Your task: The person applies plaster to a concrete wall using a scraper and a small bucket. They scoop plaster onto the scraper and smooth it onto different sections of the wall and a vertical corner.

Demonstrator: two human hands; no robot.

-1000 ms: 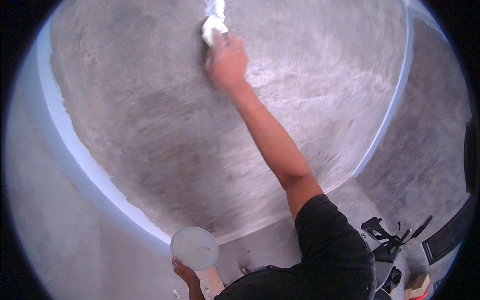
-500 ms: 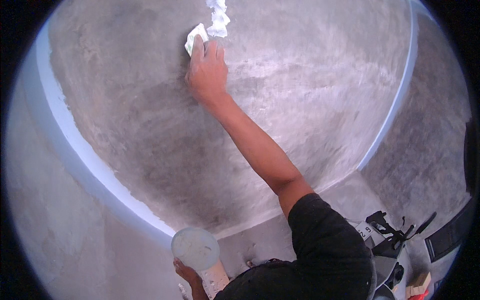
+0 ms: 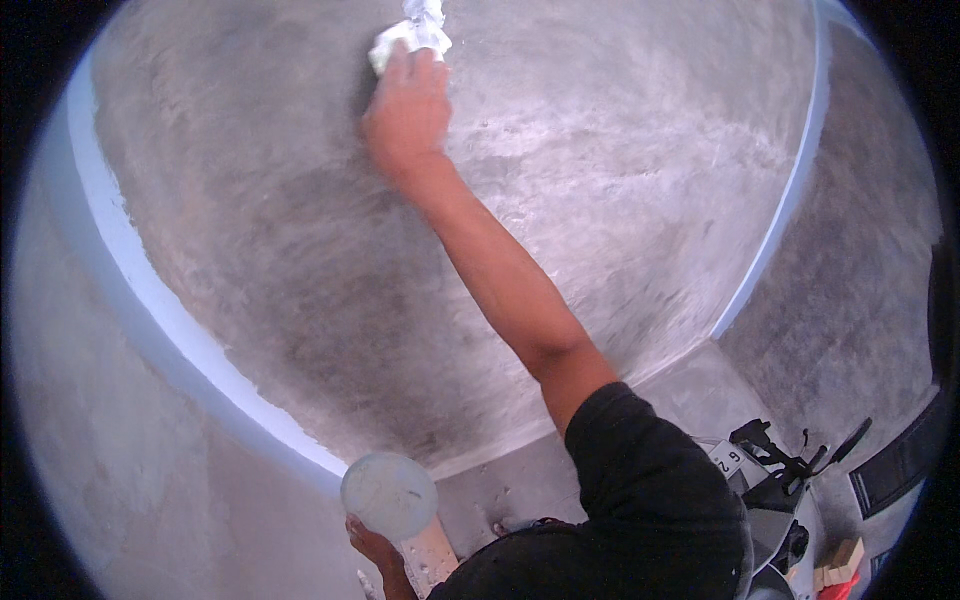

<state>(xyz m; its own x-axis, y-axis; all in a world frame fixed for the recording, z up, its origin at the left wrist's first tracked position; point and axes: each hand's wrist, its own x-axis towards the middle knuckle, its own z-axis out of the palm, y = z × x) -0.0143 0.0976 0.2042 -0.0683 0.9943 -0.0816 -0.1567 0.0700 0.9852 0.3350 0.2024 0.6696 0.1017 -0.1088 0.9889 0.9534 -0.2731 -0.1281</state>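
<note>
Stretched up along the grey plastered wall (image 3: 330,230), my right hand (image 3: 410,118) grips a flat white spreader (image 3: 388,46) against the surface. Its fingertips press on the spreader, which overlaps the lower end of a rough white putty streak (image 3: 428,12). Motion slightly blurs this hand. Low in the picture, my left hand (image 3: 372,543) holds a round, pale grey pan or lid (image 3: 388,495) by its lower left rim. A small dark mark shows on the pan's face; most of the left fingers are hidden behind it.
White-blue bands edge the wall on the left (image 3: 150,280) and right (image 3: 785,210). Behind me at the lower right stands a parked motorcycle (image 3: 775,490). Beyond it are a cardboard box (image 3: 840,565) and a dark framed panel (image 3: 900,460). A light board (image 3: 430,550) lies below the pan.
My right hand has moved slightly up with the spreader, which now overlaps the lower putty streak. My left hand and the pan have barely moved.
</note>
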